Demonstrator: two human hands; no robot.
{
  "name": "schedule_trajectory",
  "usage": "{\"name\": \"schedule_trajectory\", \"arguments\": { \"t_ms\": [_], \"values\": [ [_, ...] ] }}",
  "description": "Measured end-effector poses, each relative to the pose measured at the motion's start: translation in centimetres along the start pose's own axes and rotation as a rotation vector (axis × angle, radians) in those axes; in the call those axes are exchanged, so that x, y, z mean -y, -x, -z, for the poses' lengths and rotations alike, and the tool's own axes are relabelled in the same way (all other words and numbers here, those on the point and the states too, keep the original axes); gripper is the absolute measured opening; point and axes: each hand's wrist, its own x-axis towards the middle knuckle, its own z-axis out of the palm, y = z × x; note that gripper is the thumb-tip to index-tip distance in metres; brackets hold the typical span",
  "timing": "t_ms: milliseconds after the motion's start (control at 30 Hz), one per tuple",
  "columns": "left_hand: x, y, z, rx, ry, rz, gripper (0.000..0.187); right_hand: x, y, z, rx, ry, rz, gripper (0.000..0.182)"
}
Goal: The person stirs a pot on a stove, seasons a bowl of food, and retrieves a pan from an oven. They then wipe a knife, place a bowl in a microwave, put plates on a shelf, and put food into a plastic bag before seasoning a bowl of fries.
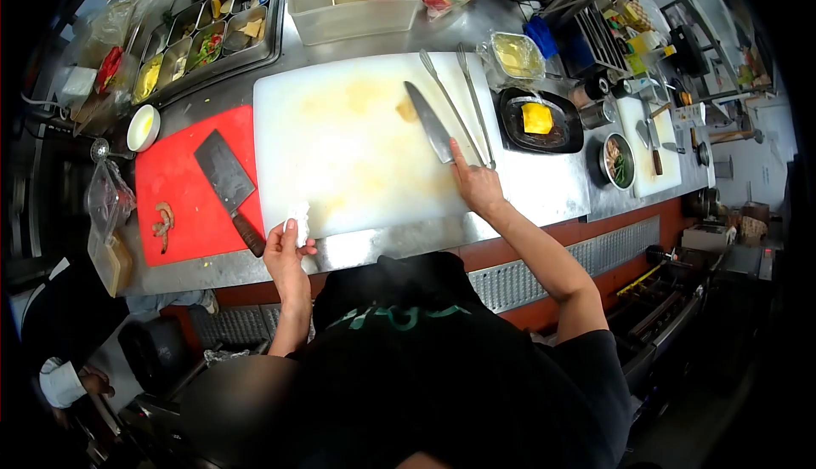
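Note:
My left hand (289, 252) is at the front edge of the large white cutting board (340, 146), its fingers closed on a crumpled white paper towel (298, 218). Over the board's right side, my right hand (478, 184) grips a chef's knife (429, 120), the index finger stretched along the blade near its heel. The knife's handle is hidden under that hand, and the tip points away from me. Just right of the blade lie tongs (450, 95) with long thin arms. Faint yellowish stains mark the board.
On the red cutting board (174, 180) lie a cleaver (224, 171) and some shrimp (162, 227). A black tray (561, 133) holds a yellow square piece (537, 118). Ingredient tins (208, 39) and a plastic tub (357, 22) stand behind. Another person's hand (98, 381) shows at lower left.

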Motion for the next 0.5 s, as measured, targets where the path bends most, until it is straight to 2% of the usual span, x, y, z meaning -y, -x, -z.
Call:
{"name": "schedule_trajectory", "arguments": {
  "t_ms": [100, 233, 300, 333, 367, 433, 500],
  "values": [
    [-0.5, -0.2, 0.2, -0.007, -0.005, -0.031, 0.022, 1.8, 0.3, -0.7, -0.053, -0.036, 0.094, 0.059],
    [-1.3, -0.1, 0.0, 0.014, 0.0, -0.033, 0.021, 5.2, 1.5, -0.5, 0.092, -0.093, 0.151, 0.06],
    [-1.4, -0.3, 0.4, 0.015, -0.002, -0.028, 0.02, 6.9, 2.1, 0.6, 0.13, -0.024, 0.256, 0.06],
    [-1.3, -0.4, 0.7, 0.01, -0.004, -0.023, 0.02, 5.9, 2.1, -1.0, 0.006, -0.201, 0.221, 0.058],
    [-1.2, -0.4, 1.2, 0.006, -0.001, -0.034, 0.02, 4.9, 2.1, -0.8, 0.013, -0.204, 0.224, 0.058],
    [-1.2, -0.6, 1.8, 0.001, 0.003, -0.047, 0.02, 2.5, 1.9, 0.0, -0.033, -0.274, 0.04, 0.057],
    [-1.3, -0.6, 2.1, -0.029, -0.004, -0.02, 0.019, 0.8, 1.8, 1.0, -0.042, -0.179, -0.098, 0.055]
  ]
}}
